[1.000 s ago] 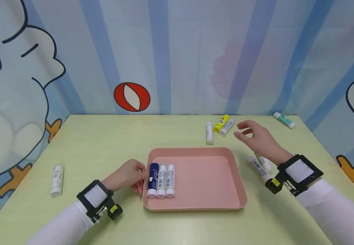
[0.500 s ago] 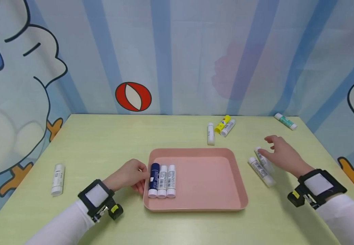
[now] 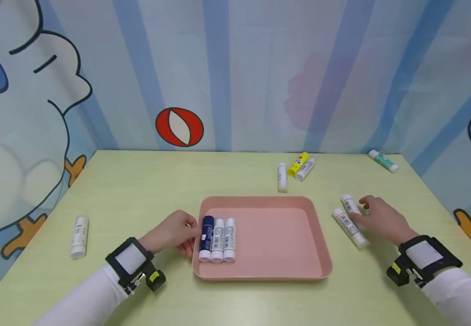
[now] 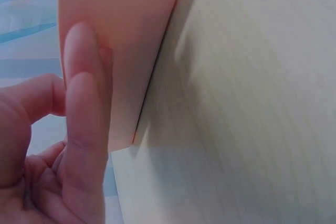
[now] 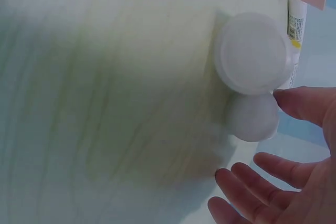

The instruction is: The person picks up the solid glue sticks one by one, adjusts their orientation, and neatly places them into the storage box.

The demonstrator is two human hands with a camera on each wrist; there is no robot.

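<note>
In the head view my left hand [image 3: 176, 232] holds the left rim of the pink tray [image 3: 276, 244]; in the left wrist view its fingers lie along the tray's outer wall [image 4: 126, 35]. A dark blue glue stick [image 3: 206, 239] and two white glue sticks [image 3: 217, 241] stand side by side in the tray's left part. Right of the tray, my right hand [image 3: 386, 220] reaches over two white glue sticks lying together, a nearer one [image 3: 350, 229] and a farther one [image 3: 349, 204]. Its thumb is close against them, its fingers spread apart, as the right wrist view shows.
Behind the tray lie a white glue stick [image 3: 282, 177], a yellow one [image 3: 298, 164] and another white one [image 3: 305, 169]. A green-and-white stick [image 3: 383, 161] lies at the back right corner, a white tube [image 3: 79, 237] at far left. A printed curtain [image 3: 251, 77] backs the table.
My right hand has moved right and toward me, from near the back glue sticks down to the two white ones right of the tray. The left hand stays at the tray.
</note>
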